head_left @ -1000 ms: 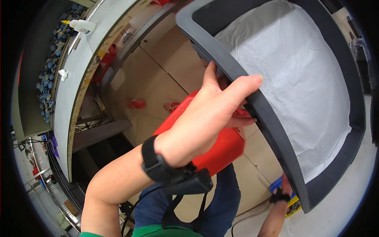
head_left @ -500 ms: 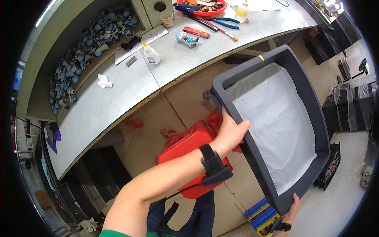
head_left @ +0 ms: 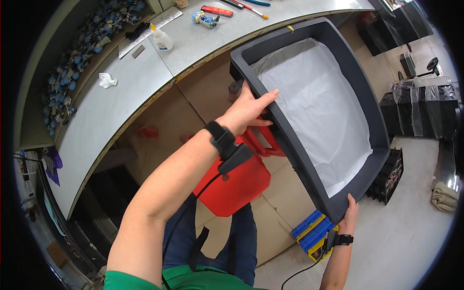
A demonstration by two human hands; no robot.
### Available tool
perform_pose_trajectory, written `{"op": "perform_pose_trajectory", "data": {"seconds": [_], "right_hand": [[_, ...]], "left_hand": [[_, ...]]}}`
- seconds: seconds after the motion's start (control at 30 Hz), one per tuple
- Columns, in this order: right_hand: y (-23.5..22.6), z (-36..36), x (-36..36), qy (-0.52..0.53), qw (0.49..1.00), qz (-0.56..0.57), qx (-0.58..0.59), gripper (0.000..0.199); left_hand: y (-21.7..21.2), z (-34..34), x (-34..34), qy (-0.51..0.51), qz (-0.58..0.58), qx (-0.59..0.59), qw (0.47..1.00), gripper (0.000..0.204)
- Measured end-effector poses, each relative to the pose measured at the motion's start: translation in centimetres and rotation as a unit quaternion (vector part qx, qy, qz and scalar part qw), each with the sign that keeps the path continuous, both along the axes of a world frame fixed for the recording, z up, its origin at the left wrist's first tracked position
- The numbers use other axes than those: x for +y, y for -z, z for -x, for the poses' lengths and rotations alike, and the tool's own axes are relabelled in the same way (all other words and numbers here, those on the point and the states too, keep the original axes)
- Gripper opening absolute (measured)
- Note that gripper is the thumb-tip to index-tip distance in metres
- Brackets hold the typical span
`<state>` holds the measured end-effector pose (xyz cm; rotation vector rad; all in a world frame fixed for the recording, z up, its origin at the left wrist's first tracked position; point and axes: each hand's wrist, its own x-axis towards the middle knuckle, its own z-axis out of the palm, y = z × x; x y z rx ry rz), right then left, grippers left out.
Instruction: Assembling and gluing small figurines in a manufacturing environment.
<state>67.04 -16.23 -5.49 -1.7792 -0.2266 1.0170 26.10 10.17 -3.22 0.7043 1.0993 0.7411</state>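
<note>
Dark grey, matte rectangular tray (head_left: 305, 169) with rounded corners, held in both your hands ahead and to your right, above the floor.
Lining: thin, creased whitish sheet (head_left: 314, 106), covering the base. Your left hand (head_left: 247, 108) grasps the long side, thumb over the rim, fingers against the outer wall; your right hand (head_left: 349, 217) grips the near corner, thumb at the rim, fingers largely hidden. Nearby: glossy red faceted plastic stool (head_left: 232, 186) before your knees; ribbed blue-and-yellow bins (head_left: 309, 222) just by your right hand; smooth pale grey worktop (head_left: 121, 96) bearing a translucent white squeeze bottle with yellow tip (head_left: 162, 40).
</note>
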Motion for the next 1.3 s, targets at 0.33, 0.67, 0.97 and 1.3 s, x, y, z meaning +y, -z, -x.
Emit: {"op": "perform_pose_trajectory", "data": {"seconds": [0.33,0.67,0.97,1.3], "right_hand": [[-9.7,13.8,3.1,-0.206,0.898,-0.079,-0.380,0.021],[8.4,37.4,6.3,-0.609,0.713,0.146,-0.314,0.068],[17.8,38.9,13.9,-0.439,0.706,0.354,-0.428,0.078],[17.7,35.9,10.4,-0.516,0.699,0.376,-0.322,0.091]], "left_hand": [[-6.9,22.1,-15.9,-0.018,-0.380,0.530,0.758,0.030],[-6.8,34.2,-17.2,0.083,-0.353,0.494,0.790,0.026],[-6.8,37.1,-17.1,0.160,-0.347,0.424,0.821,0.030],[-6.4,37.9,-17.0,0.185,-0.382,0.338,0.840,0.028]]}}
